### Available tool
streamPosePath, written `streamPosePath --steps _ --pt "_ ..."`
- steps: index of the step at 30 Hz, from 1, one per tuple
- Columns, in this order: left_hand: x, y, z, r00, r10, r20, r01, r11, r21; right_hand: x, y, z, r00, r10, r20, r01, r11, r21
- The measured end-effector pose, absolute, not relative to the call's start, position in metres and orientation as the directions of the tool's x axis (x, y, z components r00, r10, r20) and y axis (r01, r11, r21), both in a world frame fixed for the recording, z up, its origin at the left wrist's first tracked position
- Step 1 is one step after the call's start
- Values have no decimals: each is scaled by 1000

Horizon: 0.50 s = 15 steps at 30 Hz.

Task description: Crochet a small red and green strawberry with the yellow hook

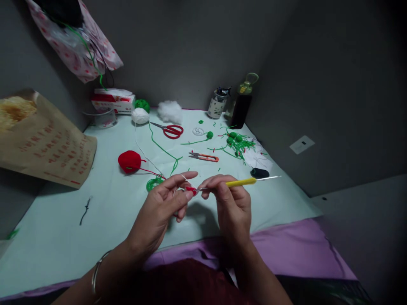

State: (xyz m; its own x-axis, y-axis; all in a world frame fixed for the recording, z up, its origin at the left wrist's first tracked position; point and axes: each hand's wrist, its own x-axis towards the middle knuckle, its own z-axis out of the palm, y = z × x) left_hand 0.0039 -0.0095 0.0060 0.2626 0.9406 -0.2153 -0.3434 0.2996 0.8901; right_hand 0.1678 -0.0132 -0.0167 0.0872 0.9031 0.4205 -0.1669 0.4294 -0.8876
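While a pale-covered table [57, 245] fills most of the frame, a brown paper bag [54, 140] stands at its left edge. Just below the centre, the left hand [165, 201] pinches a small red piece between thumb and fingers, a white strand crossing its raised index finger. Right of it, the right hand [233, 207] is closed around a yellow-handled hook [241, 182]. The hook lies nearly level across the frame, its inner metal end pointing left and meeting the red piece; whether it passes through a loop is too small to tell. A red yarn ball [129, 161] sits left of centre. Smallest, the red piece [191, 189] lies left of the right fingertips, nearer the left hand, which grips it.
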Motion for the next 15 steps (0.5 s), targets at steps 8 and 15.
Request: streamPosePath --steps 8,15 --pt "8 -10 1 244 954 -174 -408 263 874 160 -25 -23 -117 557 822 593 703 -392" --pt "4 -3 9 403 873 -275 -560 472 681 163 -16 -15 126 800 587 71 583 -810"
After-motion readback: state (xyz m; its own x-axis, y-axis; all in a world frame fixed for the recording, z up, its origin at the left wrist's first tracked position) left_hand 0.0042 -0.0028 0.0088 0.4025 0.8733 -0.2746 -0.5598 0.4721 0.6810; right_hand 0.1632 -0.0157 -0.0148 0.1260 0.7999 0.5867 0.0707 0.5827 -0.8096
